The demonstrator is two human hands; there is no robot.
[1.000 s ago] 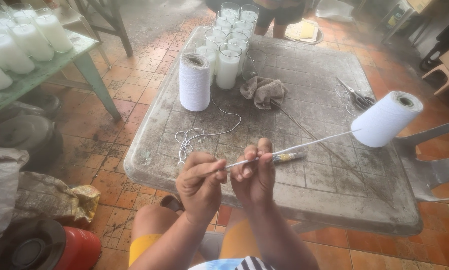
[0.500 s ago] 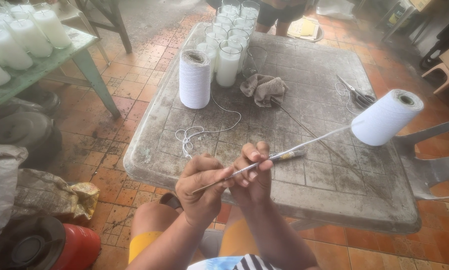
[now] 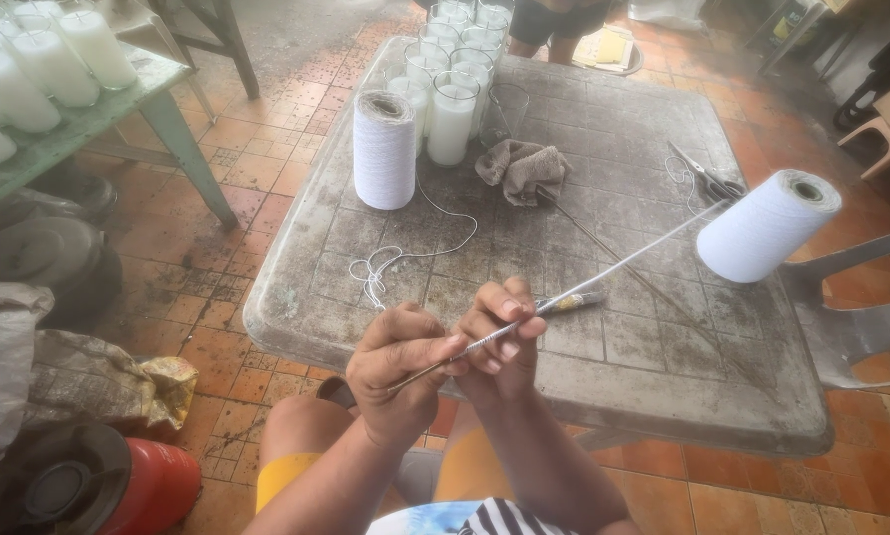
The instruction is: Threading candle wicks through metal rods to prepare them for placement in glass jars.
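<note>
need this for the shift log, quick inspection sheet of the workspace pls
surface: grey table, stained and worn
job's things: thin rod with white cord running to the cone spool
clutter: upright spool, loose string, rag, scissors, glass candles
fingers: left hand and right hand both grip the rod
cables: nothing seen
surroundings: tiled floor, green table with candles, red canister

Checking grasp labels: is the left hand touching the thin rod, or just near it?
Touching. The head view shows the left hand with its fingers closed around the thin rod, which passes on through the right hand; no gap shows.
</note>
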